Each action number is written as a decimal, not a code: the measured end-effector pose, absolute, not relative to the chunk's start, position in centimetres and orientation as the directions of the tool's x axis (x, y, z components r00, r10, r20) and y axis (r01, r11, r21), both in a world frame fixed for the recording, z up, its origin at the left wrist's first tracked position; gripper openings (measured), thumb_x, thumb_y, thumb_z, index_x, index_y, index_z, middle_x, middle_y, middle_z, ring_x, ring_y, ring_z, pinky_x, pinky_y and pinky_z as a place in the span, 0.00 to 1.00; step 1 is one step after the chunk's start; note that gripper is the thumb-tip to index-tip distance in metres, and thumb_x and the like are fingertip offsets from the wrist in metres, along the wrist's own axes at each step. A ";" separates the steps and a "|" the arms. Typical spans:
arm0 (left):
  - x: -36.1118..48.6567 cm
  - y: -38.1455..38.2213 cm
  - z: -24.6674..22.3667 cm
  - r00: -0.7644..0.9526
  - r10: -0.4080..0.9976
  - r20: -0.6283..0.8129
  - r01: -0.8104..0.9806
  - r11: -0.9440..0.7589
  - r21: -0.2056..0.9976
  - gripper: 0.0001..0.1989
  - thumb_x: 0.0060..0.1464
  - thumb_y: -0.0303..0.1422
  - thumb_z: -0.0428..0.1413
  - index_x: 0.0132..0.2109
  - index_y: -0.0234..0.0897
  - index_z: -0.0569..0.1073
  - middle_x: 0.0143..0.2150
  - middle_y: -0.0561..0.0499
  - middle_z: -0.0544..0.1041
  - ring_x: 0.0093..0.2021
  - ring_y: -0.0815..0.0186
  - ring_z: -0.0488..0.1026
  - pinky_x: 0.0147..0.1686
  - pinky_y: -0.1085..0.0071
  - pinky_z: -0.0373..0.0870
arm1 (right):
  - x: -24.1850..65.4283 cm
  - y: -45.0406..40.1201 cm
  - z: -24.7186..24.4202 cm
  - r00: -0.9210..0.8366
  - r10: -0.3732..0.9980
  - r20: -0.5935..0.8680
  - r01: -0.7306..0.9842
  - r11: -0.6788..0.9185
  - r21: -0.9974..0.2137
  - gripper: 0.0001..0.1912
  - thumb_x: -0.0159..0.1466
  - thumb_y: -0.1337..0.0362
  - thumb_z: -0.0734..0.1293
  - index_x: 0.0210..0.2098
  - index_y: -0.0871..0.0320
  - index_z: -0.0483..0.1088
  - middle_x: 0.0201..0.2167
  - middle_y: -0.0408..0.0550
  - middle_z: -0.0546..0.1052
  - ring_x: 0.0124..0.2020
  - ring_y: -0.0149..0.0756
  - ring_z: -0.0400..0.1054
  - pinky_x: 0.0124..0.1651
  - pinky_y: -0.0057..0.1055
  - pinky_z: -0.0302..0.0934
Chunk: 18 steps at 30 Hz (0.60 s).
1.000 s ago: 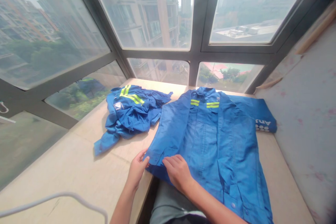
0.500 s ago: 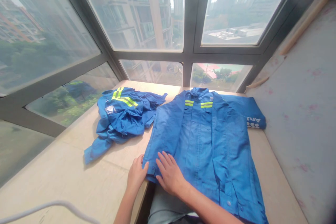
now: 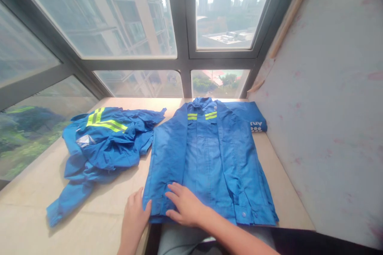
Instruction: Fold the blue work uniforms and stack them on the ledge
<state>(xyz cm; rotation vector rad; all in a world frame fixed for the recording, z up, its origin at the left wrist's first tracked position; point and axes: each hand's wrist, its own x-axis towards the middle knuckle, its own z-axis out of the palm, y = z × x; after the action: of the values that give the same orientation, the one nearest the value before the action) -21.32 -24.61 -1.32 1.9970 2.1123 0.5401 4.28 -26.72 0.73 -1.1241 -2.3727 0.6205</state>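
A blue work jacket (image 3: 206,159) lies front up on the ledge, its collar toward the window and its hem at the near edge. Yellow-green reflective strips cross its chest, and both sleeves are folded down over the front. My left hand (image 3: 134,212) is open at the jacket's left side, with its thumb by the sleeve cuff. Across the lower part of that sleeve, my right hand (image 3: 184,205) rests palm down with fingers spread. A second blue garment (image 3: 104,139) with reflective strips lies crumpled to the left, one sleeve stretched toward me.
Behind the jacket's right shoulder lies a folded blue cloth (image 3: 249,114) with white lettering. The pale ledge (image 3: 104,223) is bounded by grey window frames (image 3: 182,63) at the back and left. A patterned wall (image 3: 323,143) stands on the right.
The view has shifted to the right, so everything sits further left. The jacket's lower right part now lies flatter, its hem straight along the ledge edge. Both hands stay by the same sleeve.
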 end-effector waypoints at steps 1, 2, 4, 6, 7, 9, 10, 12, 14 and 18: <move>-20.5 -24.7 -0.8 -0.049 0.981 0.187 0.934 -0.022 0.357 0.23 0.55 0.41 0.49 0.53 0.33 0.72 0.50 0.35 0.75 0.50 0.47 0.73 0.52 0.50 0.71 | 5.6 -26.7 1.0 -0.521 0.824 0.222 0.613 0.542 -0.576 0.27 0.69 0.52 0.62 0.63 0.58 0.63 0.67 0.56 0.64 0.67 0.44 0.57 0.66 0.41 0.58; -19.4 -24.8 -0.3 -0.015 0.970 0.242 0.937 -0.071 0.342 0.21 0.57 0.40 0.48 0.53 0.35 0.72 0.51 0.36 0.74 0.51 0.48 0.73 0.53 0.50 0.70 | 7.4 -26.7 1.1 -0.466 0.849 0.248 0.634 0.516 -0.576 0.24 0.70 0.56 0.61 0.63 0.58 0.64 0.66 0.55 0.65 0.67 0.42 0.58 0.66 0.40 0.58; -16.7 -25.2 0.6 0.068 0.954 0.292 0.921 -0.173 0.349 0.19 0.60 0.37 0.48 0.54 0.38 0.73 0.55 0.38 0.74 0.54 0.50 0.72 0.56 0.51 0.68 | 11.7 -27.0 1.0 -0.351 0.891 0.287 0.710 0.453 -0.539 0.22 0.69 0.63 0.61 0.62 0.57 0.65 0.65 0.55 0.66 0.67 0.42 0.58 0.66 0.44 0.59; -13.7 -26.1 0.8 0.204 0.932 0.300 0.881 -0.309 0.359 0.19 0.61 0.35 0.48 0.56 0.41 0.72 0.59 0.41 0.72 0.60 0.52 0.69 0.61 0.52 0.64 | 16.7 -27.6 0.2 -0.204 0.935 0.291 0.828 0.323 -0.459 0.24 0.68 0.66 0.60 0.63 0.57 0.64 0.66 0.57 0.65 0.68 0.45 0.55 0.65 0.49 0.59; -12.4 -26.5 0.7 0.276 0.913 0.301 0.859 -0.375 0.349 0.19 0.61 0.34 0.49 0.58 0.42 0.72 0.62 0.42 0.71 0.63 0.51 0.66 0.64 0.51 0.60 | 19.2 -28.1 -0.4 -0.119 0.953 0.280 0.882 0.231 -0.411 0.25 0.68 0.66 0.60 0.64 0.58 0.63 0.66 0.58 0.63 0.69 0.48 0.54 0.65 0.51 0.59; -10.7 -27.5 -0.3 0.379 0.876 0.297 0.836 -0.462 0.296 0.21 0.60 0.34 0.51 0.59 0.42 0.72 0.66 0.42 0.67 0.67 0.48 0.61 0.66 0.46 0.54 | 23.6 -29.3 -1.8 0.022 0.965 0.261 0.942 0.067 -0.330 0.26 0.69 0.63 0.61 0.65 0.59 0.62 0.68 0.60 0.61 0.69 0.51 0.53 0.64 0.53 0.59; -10.4 -27.9 -1.0 0.409 0.862 0.300 0.831 -0.488 0.267 0.22 0.60 0.34 0.52 0.60 0.41 0.72 0.67 0.41 0.67 0.67 0.46 0.61 0.65 0.45 0.54 | 25.3 -30.0 -2.6 0.069 0.964 0.256 0.953 0.012 -0.304 0.26 0.69 0.62 0.61 0.65 0.59 0.62 0.68 0.60 0.61 0.69 0.52 0.53 0.64 0.53 0.59; -10.9 -28.4 -2.5 0.450 0.835 0.316 0.815 -0.529 0.238 0.21 0.60 0.35 0.52 0.59 0.39 0.73 0.65 0.39 0.70 0.65 0.47 0.65 0.63 0.46 0.58 | 27.9 -31.6 -3.9 0.120 0.956 0.266 0.960 -0.044 -0.278 0.26 0.69 0.62 0.61 0.65 0.60 0.62 0.67 0.60 0.61 0.69 0.53 0.54 0.64 0.52 0.59; -12.3 -28.6 -3.5 0.485 0.811 0.326 0.788 -0.567 0.240 0.20 0.61 0.35 0.51 0.58 0.40 0.73 0.62 0.41 0.73 0.61 0.51 0.70 0.62 0.50 0.62 | 29.1 -33.3 -4.7 0.145 0.944 0.297 0.961 -0.063 -0.269 0.25 0.69 0.63 0.60 0.64 0.59 0.63 0.66 0.60 0.63 0.68 0.52 0.55 0.63 0.52 0.60; -15.1 -28.7 -3.8 0.460 0.830 0.316 0.811 -0.538 0.232 0.19 0.60 0.37 0.53 0.58 0.45 0.74 0.61 0.44 0.74 0.59 0.52 0.72 0.60 0.52 0.66 | 27.6 -36.1 -4.4 0.109 0.935 0.336 0.956 -0.007 -0.292 0.22 0.69 0.65 0.60 0.61 0.55 0.67 0.63 0.56 0.68 0.65 0.49 0.60 0.63 0.49 0.62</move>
<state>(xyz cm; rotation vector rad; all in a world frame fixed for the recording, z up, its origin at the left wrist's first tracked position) -15.13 -28.67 -3.84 2.6429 1.4858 0.6145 27.55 -36.10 -4.37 -1.9533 -1.8374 -0.0635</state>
